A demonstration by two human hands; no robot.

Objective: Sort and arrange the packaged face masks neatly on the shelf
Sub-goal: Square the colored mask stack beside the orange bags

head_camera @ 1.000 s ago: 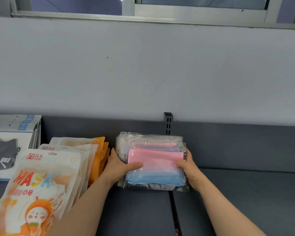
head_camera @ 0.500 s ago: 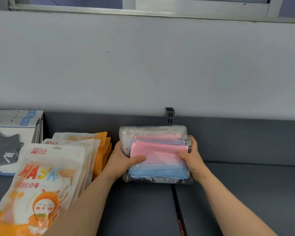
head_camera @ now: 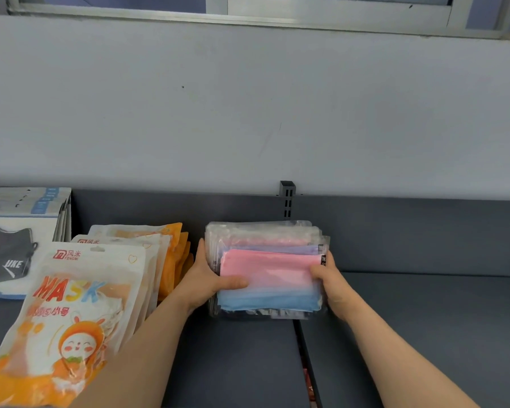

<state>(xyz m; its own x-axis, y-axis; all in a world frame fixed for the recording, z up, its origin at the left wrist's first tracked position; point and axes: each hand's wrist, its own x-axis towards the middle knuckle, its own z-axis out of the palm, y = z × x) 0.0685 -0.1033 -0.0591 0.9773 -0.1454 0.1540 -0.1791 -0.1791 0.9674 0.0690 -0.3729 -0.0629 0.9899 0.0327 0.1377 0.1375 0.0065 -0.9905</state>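
- Both hands are on one stack of clear mask packs (head_camera: 265,272), which sits on the dark grey shelf (head_camera: 424,334) in mid-frame, close to the shelf's back panel (head_camera: 409,231).
- The front pack shows pink over blue; lilac and more pink edges peek out behind it.
- The left hand (head_camera: 206,278) grips the stack's left edge. Its thumb (head_camera: 233,282) lies across the pink face, and its fingers are behind the stack, out of my sight.
- The right hand (head_camera: 331,282) grips the right edge the same way, with its thumb (head_camera: 317,272) on the front and fingers wrapped behind.
- The stack's lower edge is down at the shelf surface, straddling the seam (head_camera: 304,348) between two shelf panels. I cannot tell how steeply it leans.
- A slotted upright (head_camera: 287,198) rises just behind the stack, above the back panel.
- To the left of the stack, just beside the left hand, is a fanned row of orange-and-white packs (head_camera: 80,304). The nearest one is printed "MASK" with a cartoon rabbit figure, and my left forearm crosses its lower corner.
- Further left, at the frame edge, there is a pile of white packs picturing a dark grey mask (head_camera: 9,254), well apart from the clear stack.
- A pale wall (head_camera: 248,113) stands above the shelf, with a metal window frame (head_camera: 277,13) along the top.
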